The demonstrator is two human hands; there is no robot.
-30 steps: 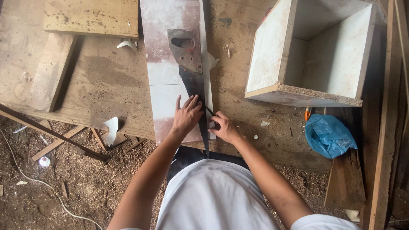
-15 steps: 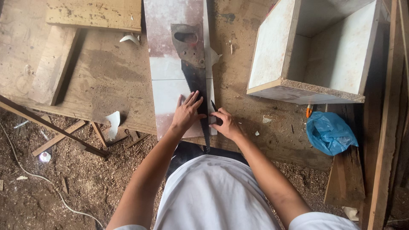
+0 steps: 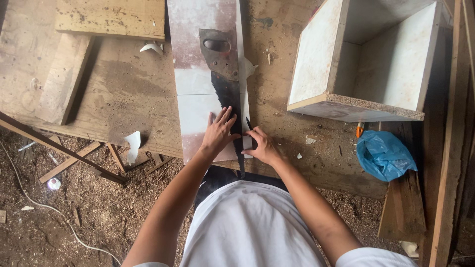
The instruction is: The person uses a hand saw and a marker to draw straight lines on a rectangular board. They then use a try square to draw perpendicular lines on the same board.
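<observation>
Board [image 3: 198, 84], white laminate, lies flat on bench [image 3: 114, 89] with handsaw [image 3: 225, 84] laid along it as a straightedge. Left hand [image 3: 219, 131] spread, pressing the blade; right hand [image 3: 262, 146] pinches what looks like a pencil [image 3: 249, 124] — line apparently just begun, board uncut.

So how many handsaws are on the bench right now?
1. The handsaw lies along the white board, under the left hand, beside the right hand. Others may be out of view.

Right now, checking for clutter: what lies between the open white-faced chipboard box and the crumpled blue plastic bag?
In the head view, between the chipboard box and the blue plastic bag lies a small orange-tipped object on the wooden bench.
</observation>
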